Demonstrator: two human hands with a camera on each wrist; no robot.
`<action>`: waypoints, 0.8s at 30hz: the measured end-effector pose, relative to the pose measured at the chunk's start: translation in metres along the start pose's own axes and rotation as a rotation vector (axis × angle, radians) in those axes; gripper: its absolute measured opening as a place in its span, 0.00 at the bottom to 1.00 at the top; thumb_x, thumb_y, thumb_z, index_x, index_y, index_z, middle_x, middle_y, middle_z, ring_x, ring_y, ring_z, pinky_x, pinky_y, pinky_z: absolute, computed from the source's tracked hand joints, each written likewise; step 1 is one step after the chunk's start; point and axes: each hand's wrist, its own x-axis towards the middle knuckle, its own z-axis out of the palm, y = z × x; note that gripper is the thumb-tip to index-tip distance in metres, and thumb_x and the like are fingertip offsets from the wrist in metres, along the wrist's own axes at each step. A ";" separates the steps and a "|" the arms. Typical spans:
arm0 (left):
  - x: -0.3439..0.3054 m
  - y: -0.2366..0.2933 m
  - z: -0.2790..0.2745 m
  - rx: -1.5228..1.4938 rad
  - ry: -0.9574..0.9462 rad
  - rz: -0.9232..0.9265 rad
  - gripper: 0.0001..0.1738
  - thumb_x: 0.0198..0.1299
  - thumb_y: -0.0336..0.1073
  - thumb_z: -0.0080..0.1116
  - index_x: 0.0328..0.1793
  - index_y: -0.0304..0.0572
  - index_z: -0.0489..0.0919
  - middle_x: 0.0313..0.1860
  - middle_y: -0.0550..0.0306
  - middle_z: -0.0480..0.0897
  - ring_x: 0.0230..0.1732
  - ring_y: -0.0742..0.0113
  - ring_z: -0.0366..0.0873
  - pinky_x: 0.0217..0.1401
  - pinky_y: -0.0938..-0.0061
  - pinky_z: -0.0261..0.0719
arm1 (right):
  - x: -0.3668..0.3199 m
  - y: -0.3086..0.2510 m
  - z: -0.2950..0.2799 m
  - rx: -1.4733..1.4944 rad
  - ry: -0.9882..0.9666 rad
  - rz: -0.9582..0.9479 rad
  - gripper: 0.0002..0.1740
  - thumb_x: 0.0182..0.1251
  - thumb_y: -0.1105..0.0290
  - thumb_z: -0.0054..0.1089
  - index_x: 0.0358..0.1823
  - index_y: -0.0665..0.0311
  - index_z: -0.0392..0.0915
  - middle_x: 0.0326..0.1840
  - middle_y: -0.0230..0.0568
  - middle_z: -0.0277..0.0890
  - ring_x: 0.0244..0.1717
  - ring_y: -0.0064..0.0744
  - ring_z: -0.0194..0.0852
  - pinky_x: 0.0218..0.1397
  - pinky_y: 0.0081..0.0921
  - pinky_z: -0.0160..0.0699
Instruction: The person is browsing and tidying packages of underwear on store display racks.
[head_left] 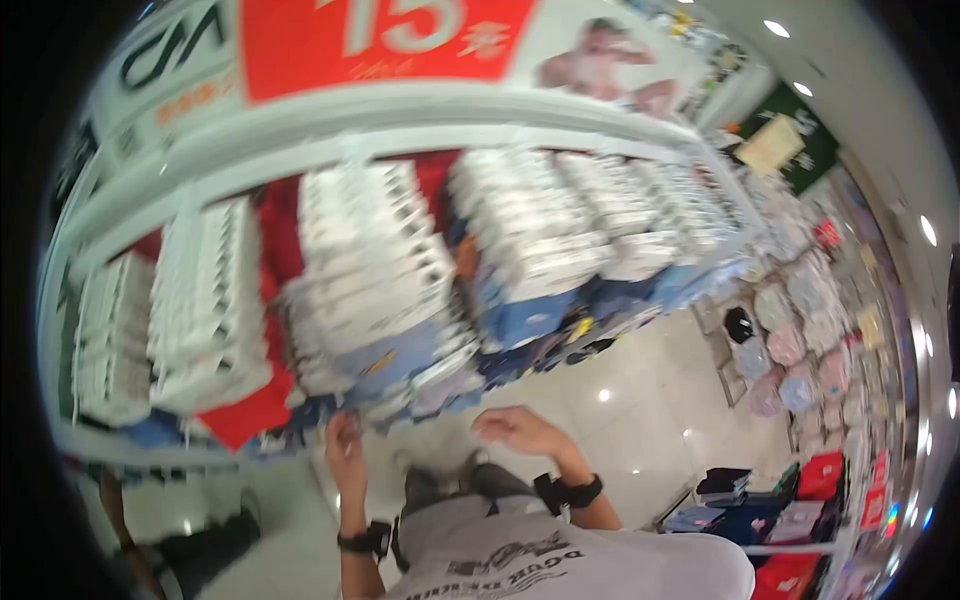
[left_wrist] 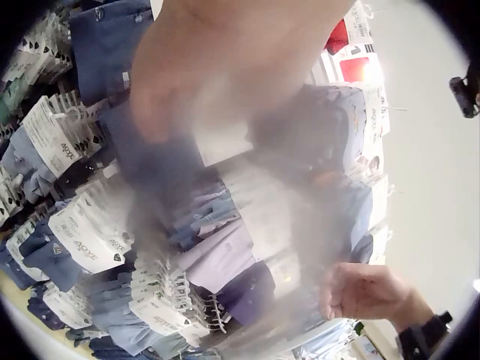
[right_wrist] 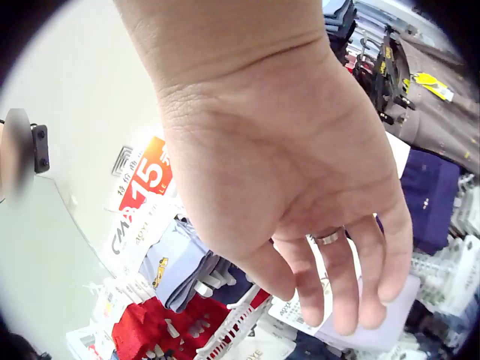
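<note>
My left hand (head_left: 347,452) is raised at the lower front edge of the rack, its fingertips overlapping the hanging packs there. Blurred in the left wrist view, that hand (left_wrist: 217,71) covers part of a dark blue folded garment (left_wrist: 112,45), with a white card (left_wrist: 223,142) right at its fingers. Whether the fingers pinch the card I cannot tell. The right hand (right_wrist: 292,165) has loosely bent, relaxed fingers, a ring on one, and holds nothing. Behind its fingertips is a lavender pack (right_wrist: 394,319) with a white header card. In the head view this hand (head_left: 522,432) is lifted before my body.
Packs of folded garments with white cards (head_left: 385,290) hang in dense rows on a white rack (head_left: 400,115). A red price sign (head_left: 385,45) tops it. Another person's dark-clothed legs (head_left: 205,550) show at lower left. Stacked clothes (head_left: 770,520) lie at lower right.
</note>
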 end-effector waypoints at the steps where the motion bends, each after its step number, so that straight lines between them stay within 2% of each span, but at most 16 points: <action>1: -0.006 0.006 0.003 0.012 -0.035 -0.051 0.16 0.68 0.24 0.54 0.62 0.36 0.75 0.51 0.55 0.80 0.56 0.64 0.79 0.59 0.72 0.76 | -0.001 -0.001 -0.001 0.010 -0.006 -0.020 0.13 0.76 0.67 0.52 0.53 0.65 0.81 0.37 0.37 0.84 0.41 0.26 0.81 0.49 0.26 0.78; 2: -0.005 0.015 0.000 0.042 -0.061 -0.101 0.11 0.69 0.26 0.55 0.55 0.35 0.78 0.46 0.56 0.82 0.50 0.66 0.81 0.56 0.73 0.77 | -0.005 -0.001 -0.006 0.030 0.007 -0.015 0.13 0.76 0.66 0.52 0.52 0.65 0.81 0.35 0.37 0.84 0.39 0.26 0.80 0.48 0.26 0.78; 4: -0.010 0.032 0.012 0.025 -0.100 -0.029 0.06 0.70 0.28 0.55 0.48 0.35 0.81 0.36 0.59 0.83 0.42 0.69 0.80 0.51 0.74 0.78 | -0.002 -0.002 -0.012 0.082 -0.006 -0.023 0.14 0.76 0.65 0.52 0.50 0.66 0.81 0.32 0.36 0.83 0.36 0.26 0.80 0.45 0.26 0.78; 8: -0.024 0.057 0.044 0.099 -0.223 -0.146 0.06 0.70 0.27 0.53 0.47 0.35 0.80 0.32 0.57 0.84 0.37 0.70 0.82 0.45 0.75 0.77 | -0.035 0.013 -0.029 0.101 0.081 0.006 0.17 0.77 0.59 0.53 0.42 0.68 0.82 0.28 0.36 0.81 0.26 0.24 0.76 0.36 0.25 0.76; 10: -0.030 0.064 0.070 0.103 -0.283 -0.175 0.06 0.70 0.27 0.54 0.47 0.36 0.81 0.28 0.57 0.84 0.34 0.70 0.83 0.43 0.75 0.77 | -0.059 0.029 -0.047 0.050 0.099 0.034 0.18 0.77 0.58 0.54 0.42 0.68 0.82 0.28 0.36 0.81 0.27 0.23 0.77 0.36 0.25 0.76; 14: -0.049 0.088 0.137 0.140 -0.387 -0.134 0.06 0.68 0.29 0.58 0.47 0.37 0.82 0.27 0.57 0.84 0.32 0.71 0.83 0.40 0.76 0.77 | -0.118 0.071 -0.077 0.184 0.229 0.052 0.18 0.76 0.58 0.54 0.39 0.67 0.82 0.25 0.39 0.80 0.27 0.26 0.80 0.34 0.24 0.76; 19: -0.100 0.089 0.233 0.167 -0.453 0.014 0.08 0.63 0.25 0.62 0.48 0.36 0.83 0.31 0.58 0.85 0.34 0.73 0.83 0.41 0.78 0.79 | -0.195 0.126 -0.130 0.276 0.394 0.001 0.10 0.73 0.66 0.56 0.44 0.64 0.83 0.28 0.35 0.81 0.31 0.22 0.81 0.35 0.22 0.75; 20: -0.113 0.090 0.253 0.180 -0.484 -0.015 0.11 0.60 0.23 0.64 0.49 0.37 0.83 0.33 0.59 0.85 0.36 0.74 0.83 0.45 0.78 0.80 | -0.211 0.138 -0.138 0.297 0.424 0.011 0.09 0.73 0.68 0.56 0.45 0.63 0.83 0.29 0.34 0.82 0.32 0.21 0.81 0.35 0.22 0.74; 23: -0.155 0.111 0.313 0.185 -0.594 0.006 0.13 0.58 0.21 0.66 0.49 0.38 0.83 0.36 0.61 0.85 0.39 0.76 0.83 0.44 0.80 0.79 | -0.258 0.172 -0.164 0.307 0.502 0.006 0.07 0.70 0.73 0.57 0.45 0.65 0.82 0.27 0.35 0.81 0.32 0.23 0.81 0.37 0.23 0.77; 24: -0.165 0.110 0.328 0.157 -0.655 -0.061 0.12 0.58 0.23 0.67 0.49 0.38 0.83 0.36 0.63 0.85 0.39 0.77 0.81 0.46 0.79 0.79 | -0.272 0.185 -0.169 0.358 0.526 0.034 0.07 0.70 0.73 0.58 0.44 0.65 0.83 0.28 0.34 0.81 0.32 0.22 0.81 0.37 0.22 0.77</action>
